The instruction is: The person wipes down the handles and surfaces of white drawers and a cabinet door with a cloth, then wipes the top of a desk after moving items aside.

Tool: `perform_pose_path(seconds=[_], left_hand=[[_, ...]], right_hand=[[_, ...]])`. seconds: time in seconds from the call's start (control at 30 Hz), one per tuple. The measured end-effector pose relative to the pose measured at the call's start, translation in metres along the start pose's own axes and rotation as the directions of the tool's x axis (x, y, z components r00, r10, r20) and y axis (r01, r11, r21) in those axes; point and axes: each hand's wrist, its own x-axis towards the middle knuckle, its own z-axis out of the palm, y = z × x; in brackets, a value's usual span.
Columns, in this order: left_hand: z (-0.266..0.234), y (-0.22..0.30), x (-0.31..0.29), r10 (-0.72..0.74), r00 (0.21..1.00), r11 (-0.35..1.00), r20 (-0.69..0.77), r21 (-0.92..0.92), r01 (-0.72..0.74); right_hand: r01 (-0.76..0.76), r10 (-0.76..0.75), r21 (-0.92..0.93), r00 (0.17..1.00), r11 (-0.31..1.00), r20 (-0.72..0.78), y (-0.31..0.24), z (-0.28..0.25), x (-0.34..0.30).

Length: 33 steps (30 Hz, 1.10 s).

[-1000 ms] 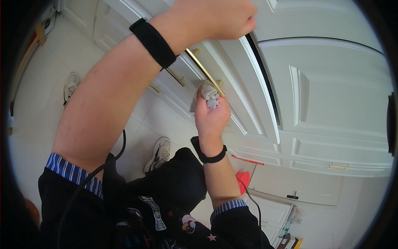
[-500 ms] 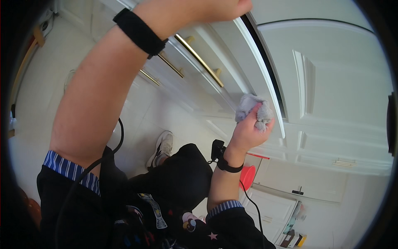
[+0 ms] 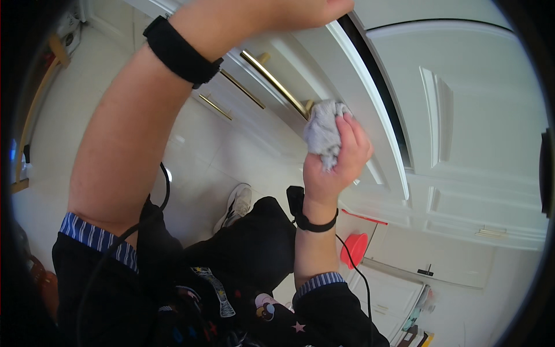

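My right hand (image 3: pixel 347 153) is closed around a crumpled grey cloth (image 3: pixel 324 130). The cloth lies against the white drawer front (image 3: pixel 300 63), by the lower end of a long gold bar handle (image 3: pixel 274 84). My left arm reaches up across the view. At the top edge my left hand (image 3: pixel 295 11) is near the rim of the slightly pulled-out drawer; most of its fingers are cut off by the frame, so its grip does not show. A dark gap (image 3: pixel 376 81) runs along the drawer's edge.
Two more gold handles (image 3: pixel 243 88) (image 3: pixel 215 107) sit on the fronts below. White panelled cabinet doors (image 3: pixel 462 110) fill the right side. A red basin (image 3: pixel 354 250) stands beyond my right forearm. Black cables (image 3: pixel 364 283) hang by both arms. My shoe (image 3: pixel 236 205) is on the pale tiled floor.
My right hand has moved left and up with the cloth, from the drawer's outer edge to beside the handle's end. My left hand has hardly moved.
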Motion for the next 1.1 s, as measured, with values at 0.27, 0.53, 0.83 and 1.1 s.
perform_pose_path(seconds=[0.27,0.53,0.83,1.1], left_hand=[[-0.004,-0.006,-0.001,0.017,0.999,0.997,0.029,-0.072,-0.015],[-0.004,-0.006,-0.001,0.004,0.995,0.994,0.101,-0.106,0.007],[-0.007,-0.006,-0.002,-0.035,0.992,0.991,0.119,-0.124,0.050],[-0.005,-0.009,-0.005,-0.030,0.998,0.988,0.049,-0.151,0.037]], right_hand=[[0.026,-0.028,-0.092,0.999,0.995,-0.019,0.000,0.014,-0.006],[-0.035,0.030,-0.177,0.999,0.984,-0.030,-0.001,0.017,-0.008],[-0.103,0.100,0.080,0.994,0.992,0.042,-0.023,0.000,0.014],[0.111,-0.110,-0.007,0.967,0.994,-0.229,-0.029,-0.020,0.065]])
